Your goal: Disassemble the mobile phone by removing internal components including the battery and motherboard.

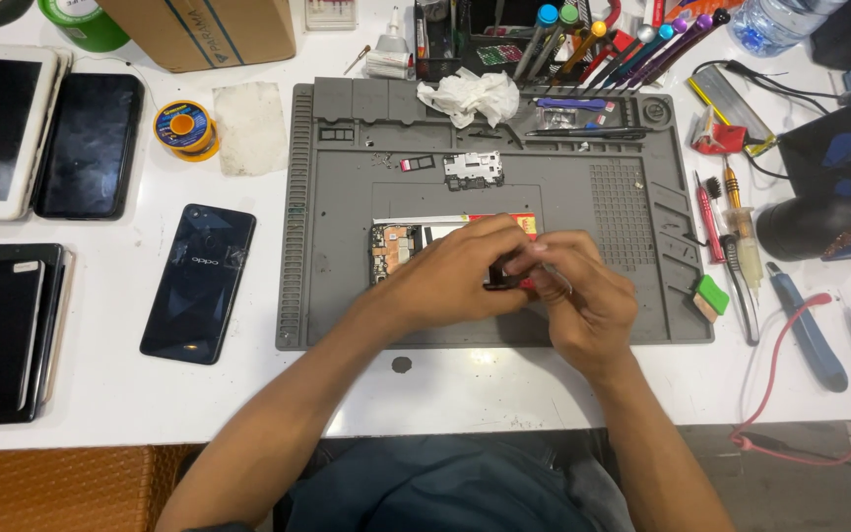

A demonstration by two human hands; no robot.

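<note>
Here, opened phone [401, 244] lies on grey repair mat [347, 305], circuit side up, mostly hidden under both hands. Left hand [450, 281] rests across phone body, fingers curled, likely steadying it. Right hand [578, 296] pinches thin metal tool [556, 276], tip hidden at small dark part between fingertips. Removed metal shield plate [473, 168] parked higher up on mat. Dark blue phone [199, 283] lies well left, off mat.

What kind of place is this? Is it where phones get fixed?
Probably yes, a phone repair bench. Both hands work on an opened phone on a grey repair mat, with screwdrivers behind it and more phones beside it.
</note>
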